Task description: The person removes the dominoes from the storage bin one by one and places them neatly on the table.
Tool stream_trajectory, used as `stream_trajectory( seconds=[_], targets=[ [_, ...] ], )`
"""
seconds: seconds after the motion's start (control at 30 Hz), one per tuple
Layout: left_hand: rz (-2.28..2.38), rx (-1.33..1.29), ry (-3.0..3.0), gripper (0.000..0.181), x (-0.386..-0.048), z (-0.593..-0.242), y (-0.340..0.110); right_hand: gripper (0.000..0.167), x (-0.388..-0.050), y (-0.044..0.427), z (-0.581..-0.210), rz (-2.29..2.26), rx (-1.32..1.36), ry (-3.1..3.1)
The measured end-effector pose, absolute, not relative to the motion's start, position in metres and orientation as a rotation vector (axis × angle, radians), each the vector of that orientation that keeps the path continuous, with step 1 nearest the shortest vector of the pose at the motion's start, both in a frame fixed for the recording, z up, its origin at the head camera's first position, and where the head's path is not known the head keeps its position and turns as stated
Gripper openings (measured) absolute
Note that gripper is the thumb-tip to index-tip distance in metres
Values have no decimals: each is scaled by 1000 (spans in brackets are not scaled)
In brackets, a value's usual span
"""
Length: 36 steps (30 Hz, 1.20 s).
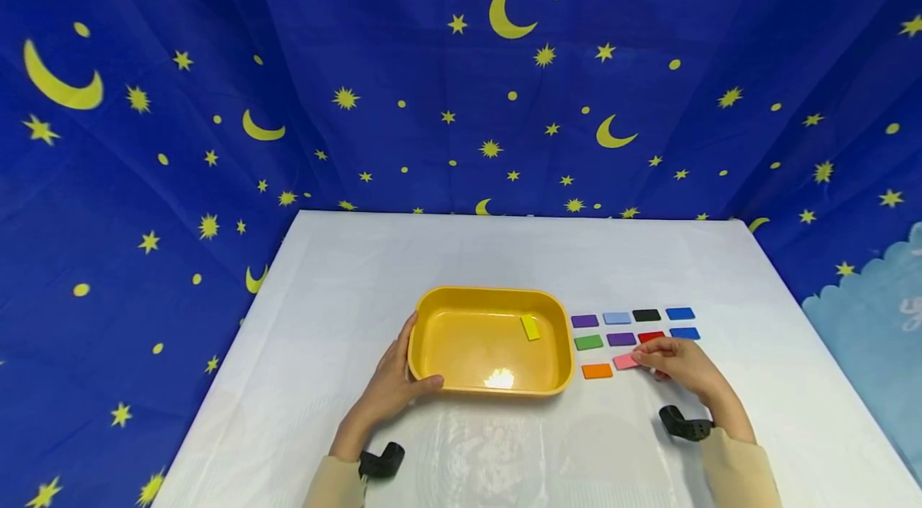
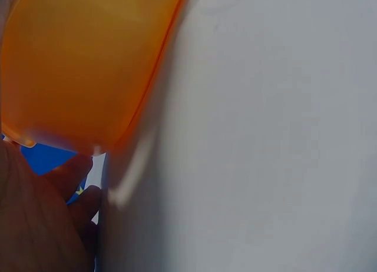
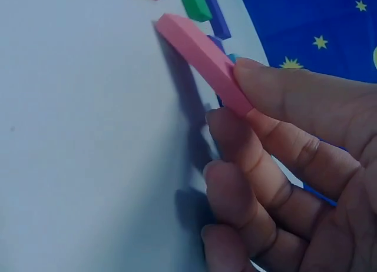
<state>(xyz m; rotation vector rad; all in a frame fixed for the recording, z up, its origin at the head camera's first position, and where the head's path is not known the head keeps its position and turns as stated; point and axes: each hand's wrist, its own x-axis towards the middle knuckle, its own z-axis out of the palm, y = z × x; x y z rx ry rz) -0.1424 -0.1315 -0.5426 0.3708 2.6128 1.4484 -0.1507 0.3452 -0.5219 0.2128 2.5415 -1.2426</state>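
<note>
A pink rectangular block (image 3: pixel 203 60) is pinched between the thumb and fingers of my right hand (image 1: pixel 673 364); in the right wrist view one end tilts up off the table. My left hand (image 1: pixel 394 376) holds a yellow plastic tub (image 1: pixel 497 391) at its left end, the thumb along the front rim and fingers at the side. Inside the tub, toward the right, lies a yellow block (image 1: pixel 530 327). Left of the pink block lies an orange block (image 1: pixel 597 371). Behind it are a green block (image 1: pixel 588 342), a purple block (image 1: pixel 621 339) and a red block (image 1: pixel 651 337), partly covered by my right hand.
A farther row holds another purple block (image 1: pixel 585 321), a light blue block (image 1: pixel 616 318), a black block (image 1: pixel 646 315) and a blue block (image 1: pixel 680 314). A second blue block (image 1: pixel 684 334) lies near my right hand. A starry blue curtain (image 1: pixel 432 76) hangs behind the white table (image 1: pixel 360 252).
</note>
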Motion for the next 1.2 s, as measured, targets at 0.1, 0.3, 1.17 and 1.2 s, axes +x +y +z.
stream_trajectory(
  seconds=[0.1, 0.3, 1.17, 1.2],
  targets=[
    [1448, 370, 2614, 108, -143, -543, -132, 43, -151, 345, -521, -1212, 237, 2549],
    [1443, 359, 2610, 108, -143, -542, -132, 42, -150, 346, -520, -1176, 255, 2567],
    [1444, 343, 2607, 108, -143, -545, -131, 34, -157, 337, -505, -968, 132, 2748],
    [1442, 340, 2607, 108, -144, -546, -130, 35, -159, 333, -502, -936, 122, 2772]
  ],
)
